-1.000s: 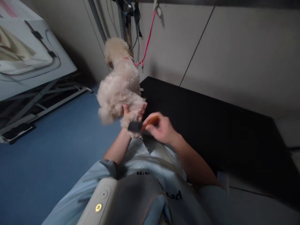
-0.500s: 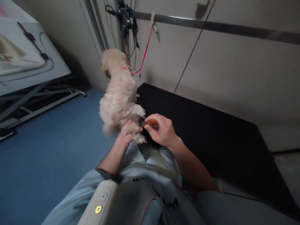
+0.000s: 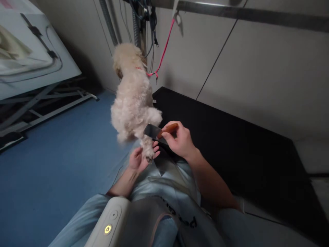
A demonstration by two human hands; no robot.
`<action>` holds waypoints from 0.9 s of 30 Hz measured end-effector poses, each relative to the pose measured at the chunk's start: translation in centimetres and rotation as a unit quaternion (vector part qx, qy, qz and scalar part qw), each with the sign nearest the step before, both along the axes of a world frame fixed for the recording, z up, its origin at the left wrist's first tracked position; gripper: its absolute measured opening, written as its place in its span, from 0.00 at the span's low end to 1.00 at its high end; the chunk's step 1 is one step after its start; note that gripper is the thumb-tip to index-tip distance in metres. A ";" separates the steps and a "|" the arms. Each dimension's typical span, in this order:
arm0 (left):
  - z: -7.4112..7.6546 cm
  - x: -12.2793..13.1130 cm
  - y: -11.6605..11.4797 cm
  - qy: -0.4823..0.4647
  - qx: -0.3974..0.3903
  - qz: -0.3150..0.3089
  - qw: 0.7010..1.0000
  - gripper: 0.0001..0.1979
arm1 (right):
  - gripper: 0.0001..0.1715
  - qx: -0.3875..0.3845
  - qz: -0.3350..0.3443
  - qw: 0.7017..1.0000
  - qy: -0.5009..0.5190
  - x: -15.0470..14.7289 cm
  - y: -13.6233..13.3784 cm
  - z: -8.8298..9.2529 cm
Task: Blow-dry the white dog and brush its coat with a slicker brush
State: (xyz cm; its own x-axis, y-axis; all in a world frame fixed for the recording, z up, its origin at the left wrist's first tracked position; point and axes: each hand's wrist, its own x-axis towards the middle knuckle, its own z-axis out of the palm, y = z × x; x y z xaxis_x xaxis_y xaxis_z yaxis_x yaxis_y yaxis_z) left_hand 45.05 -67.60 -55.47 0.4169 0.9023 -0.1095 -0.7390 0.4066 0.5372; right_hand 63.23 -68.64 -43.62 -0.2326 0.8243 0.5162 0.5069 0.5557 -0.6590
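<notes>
A cream, curly-coated dog [image 3: 132, 99] is on the black table, its back to me and its head away. Its hind leg [image 3: 147, 144] stretches toward me. Beneath that paw lies my left hand [image 3: 140, 159], palm up, thumb and fingers spread, with the paw resting loosely on it. My right hand [image 3: 180, 140] is closed around the orange-brown handle of a slicker brush [image 3: 153, 131]. The brush's flat rectangular head is against or just over the leg's fur; which of these I cannot tell. Its pins are hidden.
The black tabletop [image 3: 231, 147] extends to the right along the wall. A pink leash [image 3: 166, 48] runs from the dog's neck to a metal rail [image 3: 210, 9]. Hoses and cables hang behind the dog. A white case on a folding frame [image 3: 43, 75] stands left, above blue floor.
My left hand has loosened from the leg and turned palm up beneath the paw. The brush has tilted so its flat back shows more. The view has shifted slightly.
</notes>
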 end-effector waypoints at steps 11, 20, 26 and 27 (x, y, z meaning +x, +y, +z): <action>-1.3 -1.6 -1.6 0.242 0.147 0.065 0.957 0.22 | 0.09 -0.031 0.086 0.995 0.042 -0.5 1.4 -0.1; -3.7 -3.8 -3.9 0.315 0.134 0.045 0.938 0.16 | 0.10 -0.068 0.090 0.992 0.056 -3.0 2.1 -1.7; -1.5 -4.5 -0.3 0.208 0.129 0.001 0.970 0.17 | 0.13 -0.051 0.072 0.993 0.074 -2.9 2.1 -1.1; -1.2 -4.8 0.3 0.198 0.136 -0.004 0.971 0.18 | 0.13 -0.043 0.056 0.994 0.088 -2.7 2.3 -0.9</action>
State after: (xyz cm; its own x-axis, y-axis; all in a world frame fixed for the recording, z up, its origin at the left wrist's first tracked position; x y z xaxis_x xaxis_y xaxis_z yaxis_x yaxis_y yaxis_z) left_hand 40.28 -67.35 -56.63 0.3984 0.9170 -0.0202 -0.4505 0.2148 0.8665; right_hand 60.50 -66.34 -44.49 -0.2379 0.8407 0.4864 0.3186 0.5406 -0.7786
